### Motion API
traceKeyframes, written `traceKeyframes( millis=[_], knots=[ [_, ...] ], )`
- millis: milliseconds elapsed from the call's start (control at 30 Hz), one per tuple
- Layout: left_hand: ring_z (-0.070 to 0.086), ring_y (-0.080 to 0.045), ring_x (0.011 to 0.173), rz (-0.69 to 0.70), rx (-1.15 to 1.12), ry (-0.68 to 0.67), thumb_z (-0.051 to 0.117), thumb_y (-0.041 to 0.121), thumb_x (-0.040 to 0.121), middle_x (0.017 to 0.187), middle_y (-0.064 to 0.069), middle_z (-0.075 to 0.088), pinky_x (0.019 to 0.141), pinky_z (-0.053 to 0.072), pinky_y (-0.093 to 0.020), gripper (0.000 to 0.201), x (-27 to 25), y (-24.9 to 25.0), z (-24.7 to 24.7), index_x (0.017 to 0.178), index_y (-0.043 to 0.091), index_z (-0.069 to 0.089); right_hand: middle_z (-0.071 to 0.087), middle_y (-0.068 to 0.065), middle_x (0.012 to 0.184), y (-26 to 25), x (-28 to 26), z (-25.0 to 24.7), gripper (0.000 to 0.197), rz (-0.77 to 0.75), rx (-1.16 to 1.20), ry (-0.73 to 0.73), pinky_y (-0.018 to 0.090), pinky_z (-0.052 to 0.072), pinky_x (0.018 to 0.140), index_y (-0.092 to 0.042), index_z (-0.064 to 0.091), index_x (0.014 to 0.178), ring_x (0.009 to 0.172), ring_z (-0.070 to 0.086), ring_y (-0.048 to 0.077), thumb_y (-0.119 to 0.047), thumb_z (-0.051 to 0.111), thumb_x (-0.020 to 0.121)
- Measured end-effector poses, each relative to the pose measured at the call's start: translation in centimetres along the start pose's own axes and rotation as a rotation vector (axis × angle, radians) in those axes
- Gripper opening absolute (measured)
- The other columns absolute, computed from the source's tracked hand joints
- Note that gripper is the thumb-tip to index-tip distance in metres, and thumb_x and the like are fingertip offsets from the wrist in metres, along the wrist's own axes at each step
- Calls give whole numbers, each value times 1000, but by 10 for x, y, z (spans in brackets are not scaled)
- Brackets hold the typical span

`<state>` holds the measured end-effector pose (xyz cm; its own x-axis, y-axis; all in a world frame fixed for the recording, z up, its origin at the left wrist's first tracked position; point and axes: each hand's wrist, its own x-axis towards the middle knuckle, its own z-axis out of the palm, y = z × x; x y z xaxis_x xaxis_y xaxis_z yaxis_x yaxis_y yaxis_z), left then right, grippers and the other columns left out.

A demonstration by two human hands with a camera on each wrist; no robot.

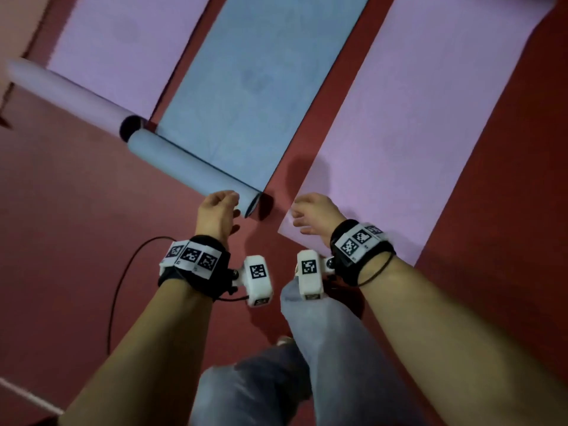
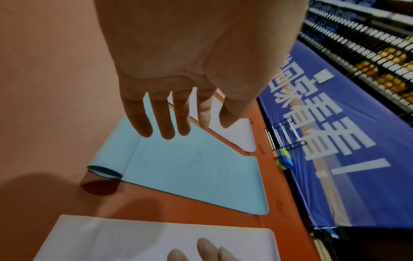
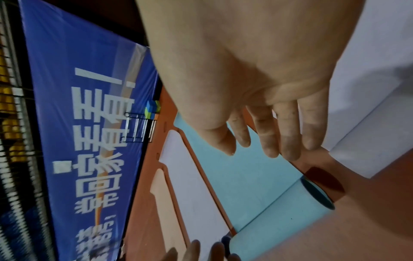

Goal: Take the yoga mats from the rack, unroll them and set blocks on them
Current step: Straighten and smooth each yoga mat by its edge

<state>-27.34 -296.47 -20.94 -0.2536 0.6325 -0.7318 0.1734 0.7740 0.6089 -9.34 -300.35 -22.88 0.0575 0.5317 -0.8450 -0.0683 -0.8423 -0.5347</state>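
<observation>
Three yoga mats lie side by side on the red floor. The middle blue mat (image 1: 255, 87) is partly unrolled, with its roll (image 1: 190, 170) at the near end. My left hand (image 1: 233, 210) hovers by the right end of that roll, fingers straight (image 2: 165, 127), holding nothing. The right lilac mat (image 1: 415, 133) lies flat. Over its near corner my right hand (image 1: 296, 216) hangs empty with relaxed fingers (image 3: 288, 146). A left lilac mat (image 1: 123, 41) still has a roll (image 1: 70, 93). Coloured blocks (image 2: 283, 157) are stacked by a black wire rack (image 2: 286, 134).
A blue banner (image 2: 346, 141) runs along a mesh fence at the mats' far ends. A black cable (image 1: 123, 272) loops over the floor on my left. My legs in grey trousers (image 1: 307, 364) are below my hands. Bare red floor lies to the near left.
</observation>
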Motion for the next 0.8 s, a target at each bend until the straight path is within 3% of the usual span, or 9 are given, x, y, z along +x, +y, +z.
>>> traceKeyframes(
  millis=[133,267,333,400,467,533,633,700,800],
  knots=[
    [61,-21,91,-18,140,-42,57,22,96,100,-4,63,77,48,-35,3,78,6,2,96,21,61,62,6,90,-4,63,20,20,85,88,82,34,50,74,-16,59,113,81,60,21,-17,56,94],
    [57,-22,83,20,331,-121,59,16,94,85,-4,60,62,44,-29,7,159,6,18,88,19,61,65,3,90,3,125,39,18,130,170,164,39,55,83,-18,59,113,83,63,20,-18,57,94],
    [59,-23,83,35,440,-171,60,17,92,80,-1,61,66,51,-34,5,204,1,26,89,18,64,66,4,93,7,155,51,15,159,207,196,39,55,81,-20,59,109,81,64,20,-19,57,94],
    [65,-25,93,57,558,-240,61,20,91,89,-2,66,85,55,-42,10,252,-7,32,98,18,68,65,4,92,15,188,66,13,190,239,241,36,53,74,-19,59,107,78,63,21,-17,57,94],
    [65,-25,101,67,637,-308,61,20,92,104,-7,68,93,53,-42,20,298,-19,36,110,15,67,65,5,88,26,221,84,13,203,256,315,35,52,72,-15,61,105,78,64,24,-14,58,93],
    [62,-23,93,64,676,-352,59,18,94,103,-9,67,83,51,-35,24,338,-34,33,116,10,66,69,7,92,37,250,102,17,210,253,362,36,55,75,-14,63,107,84,68,26,-15,60,91],
    [58,-23,83,72,766,-396,59,15,94,96,-9,65,73,45,-31,20,393,-59,21,112,9,66,71,10,101,55,298,137,26,247,293,386,36,54,72,-11,64,116,82,68,24,-15,59,91],
    [61,-29,87,94,830,-401,62,16,92,105,-13,68,75,45,-30,17,422,-72,14,108,14,66,69,13,98,67,326,157,25,249,313,387,39,52,69,-5,64,115,78,65,25,-10,57,91],
    [63,-25,100,124,961,-421,62,17,92,116,-8,68,83,47,-28,25,464,-93,7,116,13,66,67,12,100,89,370,188,31,235,287,366,37,50,69,-4,62,121,84,65,27,-10,57,90]
  ],
)
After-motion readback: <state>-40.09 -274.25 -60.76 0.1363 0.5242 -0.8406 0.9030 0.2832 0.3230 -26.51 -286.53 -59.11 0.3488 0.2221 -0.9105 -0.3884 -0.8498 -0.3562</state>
